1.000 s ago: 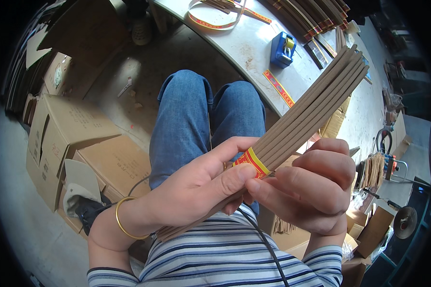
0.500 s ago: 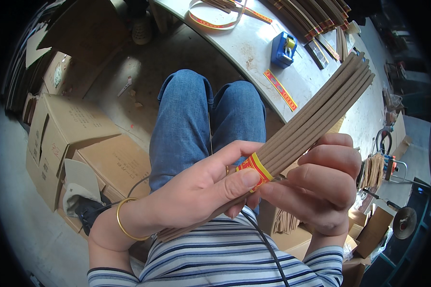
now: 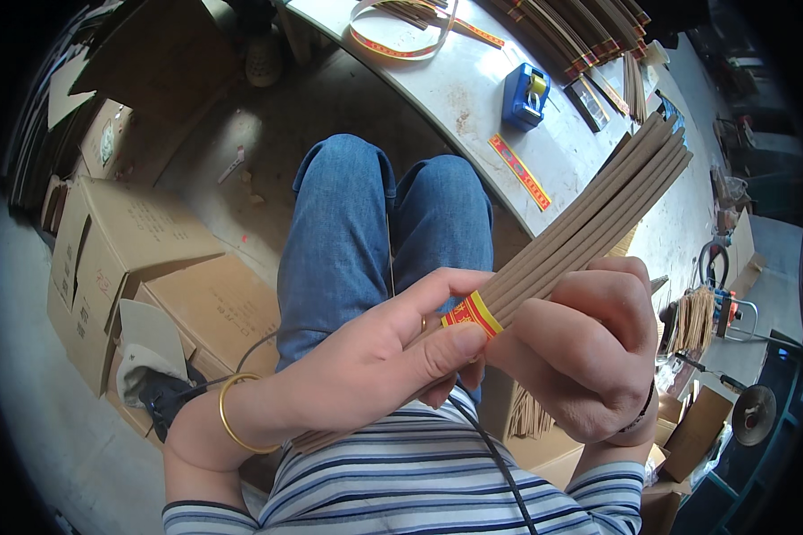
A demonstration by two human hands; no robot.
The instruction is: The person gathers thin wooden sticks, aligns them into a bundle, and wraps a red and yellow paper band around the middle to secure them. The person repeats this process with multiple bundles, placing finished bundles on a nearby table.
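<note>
Your L hand [image 3: 357, 370] is wrapped round the brown stick bundle [image 3: 589, 214], thumb pressed on its red/yellow band [image 3: 473, 315]; the bundle slants up to the R, btwn you & the table [image 3: 442, 94]. Your R hand [image 3: 589, 343] is curled, fingertips tucked in by the band's R edge; can't tell if they pinch it. On the table: flat red/yellow strip [image 3: 519, 172], then blue tape dispenser [image 3: 526, 96], w/ stacked sticks [image 3: 589, 36] past it. Cardboard box [image 3: 214, 299] on floor, your L.

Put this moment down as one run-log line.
left hand: holding bundle of brown sticks near red-yellow band | right hand: curled beside band, contact unclear | table: blue tape dispenser, printed strip
</note>
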